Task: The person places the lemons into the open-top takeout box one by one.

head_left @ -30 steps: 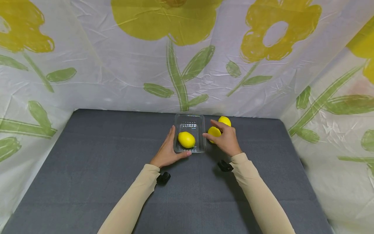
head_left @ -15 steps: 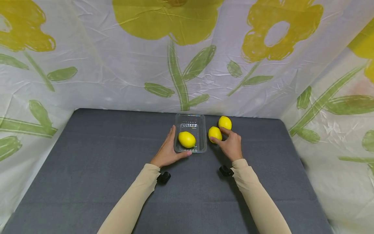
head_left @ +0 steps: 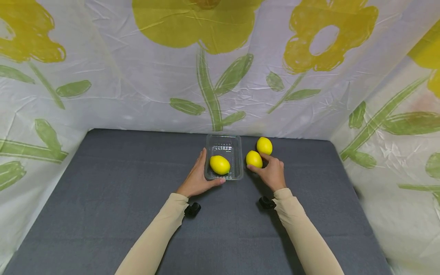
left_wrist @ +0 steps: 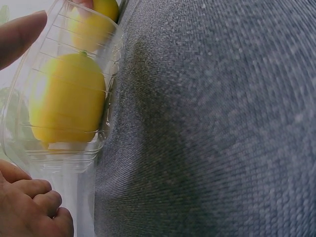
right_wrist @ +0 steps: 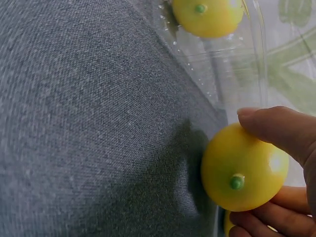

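A clear plastic tray lies on the cloth with one lemon inside, toward its near left. My left hand grips the tray at its near left corner, thumb on the near rim and fingers along the left side. In the left wrist view those fingers look curled. Just right of the tray, my right hand pinches a second lemon between thumb and fingers; this lemon appears to rest on the cloth. Right behind it sits a third lemon, close to the right fingertips.
A dark grey cloth covers the table. White curtains printed with yellow flowers and green leaves hang behind it and at both sides. Black wrist cameras sit at both sleeves.
My right hand has shifted slightly right and closed its thumb and fingers about the nearer lemon, which has moved a little right. My left hand and the tray stay in place.
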Demonstrator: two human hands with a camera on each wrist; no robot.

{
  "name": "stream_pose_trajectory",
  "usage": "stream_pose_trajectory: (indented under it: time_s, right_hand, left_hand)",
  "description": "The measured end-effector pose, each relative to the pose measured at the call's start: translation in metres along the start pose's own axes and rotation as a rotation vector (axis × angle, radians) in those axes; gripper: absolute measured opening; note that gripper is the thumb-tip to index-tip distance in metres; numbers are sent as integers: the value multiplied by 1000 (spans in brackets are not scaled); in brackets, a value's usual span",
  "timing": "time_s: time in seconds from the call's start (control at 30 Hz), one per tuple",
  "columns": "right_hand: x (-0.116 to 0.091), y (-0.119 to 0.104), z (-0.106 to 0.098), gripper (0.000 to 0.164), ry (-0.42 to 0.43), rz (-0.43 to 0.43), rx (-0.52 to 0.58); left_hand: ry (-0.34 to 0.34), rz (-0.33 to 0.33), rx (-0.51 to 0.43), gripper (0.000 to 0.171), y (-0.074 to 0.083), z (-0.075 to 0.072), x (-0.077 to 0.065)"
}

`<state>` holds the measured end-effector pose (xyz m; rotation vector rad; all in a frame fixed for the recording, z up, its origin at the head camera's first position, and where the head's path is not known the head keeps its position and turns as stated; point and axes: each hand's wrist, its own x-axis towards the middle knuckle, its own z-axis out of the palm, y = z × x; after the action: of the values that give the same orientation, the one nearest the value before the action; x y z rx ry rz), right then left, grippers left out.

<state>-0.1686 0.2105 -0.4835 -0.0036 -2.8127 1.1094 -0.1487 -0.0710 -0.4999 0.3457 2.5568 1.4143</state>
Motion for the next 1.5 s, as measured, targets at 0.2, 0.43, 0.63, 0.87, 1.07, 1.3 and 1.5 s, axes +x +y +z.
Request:
stream_pose_trajectory:
  time_s: [0.2,0.43,0.63,0.87,1.07,1.3,1.5]
  right_hand:
    - [-2,2,-1,69,-9,-4,-21]
    - [-3,-2,-5,68,51,-74,42]
    - [2,-20,-15,66,91,-142,102]
    - [16,-43,-12,65,-2,-212,169]
    - [26,-61,-1,64,-116,-237,203]
    - [38,-68,15,63,-236,-259,144]
    - [45,-69,25,64,-285,-268,38]
  left_hand:
    - [0,-10,-4,127,-1,0,-1]
    - [5,-13,2,127,-3,1,-2]
    - [3,-13,0,126,-3,1,-2]
    - [-1,-11,16,126,-2,0,-2]
    - [-12,-22,15,127,1,0,-1]
    - [-18,-22,-2,127,0,-1,0]
    - [-24,-28,-5,125,1,-2,0]
